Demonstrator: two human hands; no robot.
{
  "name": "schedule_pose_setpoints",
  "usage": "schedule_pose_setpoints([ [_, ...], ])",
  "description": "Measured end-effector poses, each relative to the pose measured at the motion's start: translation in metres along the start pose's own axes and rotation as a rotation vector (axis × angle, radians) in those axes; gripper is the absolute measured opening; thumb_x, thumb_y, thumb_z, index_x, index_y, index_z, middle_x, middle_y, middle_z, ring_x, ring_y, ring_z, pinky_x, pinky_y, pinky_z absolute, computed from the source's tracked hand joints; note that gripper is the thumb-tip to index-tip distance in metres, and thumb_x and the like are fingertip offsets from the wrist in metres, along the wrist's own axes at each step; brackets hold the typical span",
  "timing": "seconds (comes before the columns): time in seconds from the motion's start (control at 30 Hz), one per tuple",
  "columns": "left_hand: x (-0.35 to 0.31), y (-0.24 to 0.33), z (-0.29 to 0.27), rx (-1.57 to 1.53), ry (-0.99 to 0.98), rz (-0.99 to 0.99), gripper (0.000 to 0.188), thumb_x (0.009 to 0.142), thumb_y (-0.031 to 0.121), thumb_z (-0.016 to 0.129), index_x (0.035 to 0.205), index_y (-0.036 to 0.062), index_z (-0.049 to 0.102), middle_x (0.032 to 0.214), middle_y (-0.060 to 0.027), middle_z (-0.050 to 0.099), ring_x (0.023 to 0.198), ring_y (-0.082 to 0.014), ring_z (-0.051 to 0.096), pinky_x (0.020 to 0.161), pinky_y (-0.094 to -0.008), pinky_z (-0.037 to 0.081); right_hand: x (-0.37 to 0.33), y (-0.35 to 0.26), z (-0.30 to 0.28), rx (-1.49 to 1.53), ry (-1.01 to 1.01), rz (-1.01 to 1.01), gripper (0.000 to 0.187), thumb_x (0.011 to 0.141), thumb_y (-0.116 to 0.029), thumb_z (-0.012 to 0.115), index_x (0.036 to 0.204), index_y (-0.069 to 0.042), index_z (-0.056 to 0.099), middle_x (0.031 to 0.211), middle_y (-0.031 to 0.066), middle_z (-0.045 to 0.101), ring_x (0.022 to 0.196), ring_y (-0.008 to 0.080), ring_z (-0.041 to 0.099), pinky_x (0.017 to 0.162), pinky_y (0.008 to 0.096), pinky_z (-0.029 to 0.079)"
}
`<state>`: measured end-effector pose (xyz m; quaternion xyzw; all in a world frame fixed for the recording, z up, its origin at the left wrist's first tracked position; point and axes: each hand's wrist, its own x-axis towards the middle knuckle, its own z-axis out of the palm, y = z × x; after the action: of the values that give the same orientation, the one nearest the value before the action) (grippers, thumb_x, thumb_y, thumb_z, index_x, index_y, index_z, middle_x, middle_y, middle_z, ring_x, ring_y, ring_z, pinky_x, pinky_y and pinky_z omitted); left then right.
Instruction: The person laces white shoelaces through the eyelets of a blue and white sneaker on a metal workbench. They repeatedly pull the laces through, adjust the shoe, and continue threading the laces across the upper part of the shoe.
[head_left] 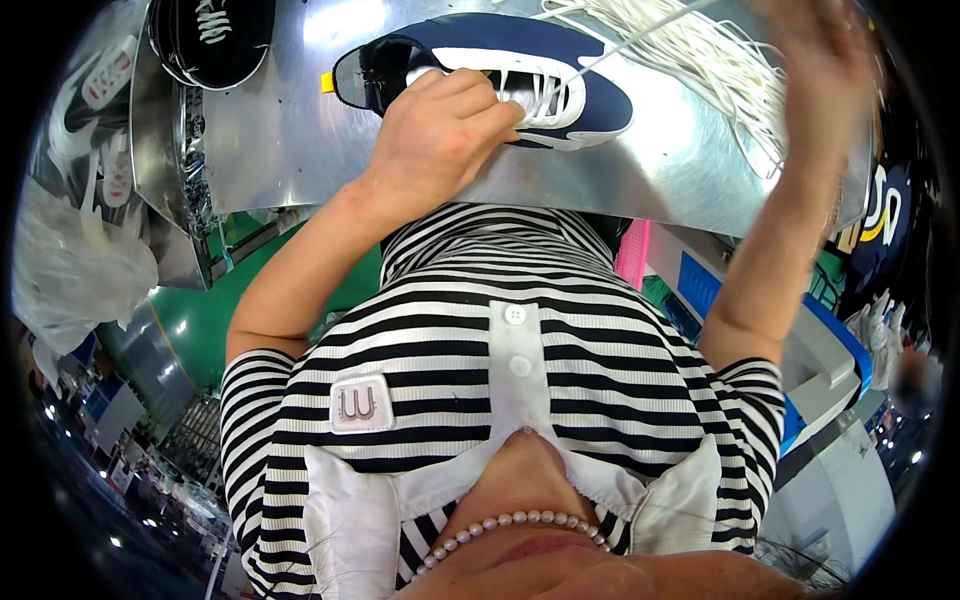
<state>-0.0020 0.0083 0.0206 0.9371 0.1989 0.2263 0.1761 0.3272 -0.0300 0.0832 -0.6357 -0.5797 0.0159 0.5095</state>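
Note:
A navy sneaker [602, 100] with white trim and a small yellow tab at its heel lies on its side on the metal table, toe to the right. My left hand [440, 135] is closed over the shoe's near side by the opening, its fingertips at the tongue and laces. White lacing crosses the shoe's throat. From there a white shoelace [640, 36] runs taut toward the upper right and leaves the picture at the top. Raised at the far right, my right hand [822, 55] is smeared by motion. Its fingers are blurred and partly cut off, so their grip is unclear.
A bundle of loose white laces [690, 70] lies on the metal table [290, 160], right of the shoe. One black shoe [215, 45] stands at the far left. A clear plastic bag [75, 260] hangs beyond the left edge. A grey and blue machine [815, 350] stands at right.

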Motion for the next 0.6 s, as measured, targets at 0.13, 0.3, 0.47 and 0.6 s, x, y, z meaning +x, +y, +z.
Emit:
schedule_pose_setpoints([
  [0.13, -0.007, 0.003, -0.003, -0.153, 0.04, -0.283, 0.042, 0.087, 0.012, 0.069, 0.127, 0.0055, 0.056, 0.091, -0.0116, 0.069, 0.084, -0.028, 0.066, 0.075, -0.035, 0.051, -0.078, -0.044, 0.09, 0.557, -0.565, 0.316, 0.012, 0.089, 0.001, 0.066, 0.101, 0.002, 0.065, 0.091, 0.0046, 0.067, 0.088, 0.0114, 0.067, 0.082, 0.0246, 0.053],
  [0.3, -0.003, -0.008, -0.015, -0.183, 0.013, -0.649, 0.056, 0.096, 0.033, 0.06, 0.137, 0.0023, 0.04, 0.077, -0.0163, 0.068, 0.072, -0.0358, 0.066, 0.065, -0.0436, 0.05, -0.071, -0.044, 0.127, 0.508, -0.557, 0.27, 0.017, 0.086, -0.013, 0.07, 0.101, -0.005, 0.067, 0.084, 0.0043, 0.071, 0.075, 0.011, 0.066, 0.068, 0.0251, 0.051],
  [0.47, 0.003, -0.011, 0.009, 0.018, 0.135, -0.619, 0.054, 0.091, 0.047, 0.062, 0.124, 0.0051, 0.056, 0.073, -0.0158, 0.066, 0.067, -0.0331, 0.062, 0.068, -0.0422, 0.047, -0.077, -0.042, 0.149, 0.252, -0.468, 0.133, 0.018, 0.084, -0.02, 0.073, 0.099, -0.012, 0.069, 0.078, 0.0085, 0.07, 0.064, 0.022, 0.067, 0.059, 0.0299, 0.051],
  [0.6, -0.001, -0.01, 0.024, 0.181, 0.287, -0.56, 0.041, 0.086, 0.048, 0.067, 0.105, 0.0115, 0.068, 0.065, -0.0092, 0.063, 0.063, -0.0271, 0.059, 0.072, -0.0365, 0.043, -0.08, -0.038, 0.155, 0.246, -0.439, 0.099, 0.016, 0.085, -0.019, 0.072, 0.098, -0.012, 0.069, 0.076, 0.0076, 0.069, 0.061, 0.0202, 0.065, 0.055, 0.0296, 0.049],
])
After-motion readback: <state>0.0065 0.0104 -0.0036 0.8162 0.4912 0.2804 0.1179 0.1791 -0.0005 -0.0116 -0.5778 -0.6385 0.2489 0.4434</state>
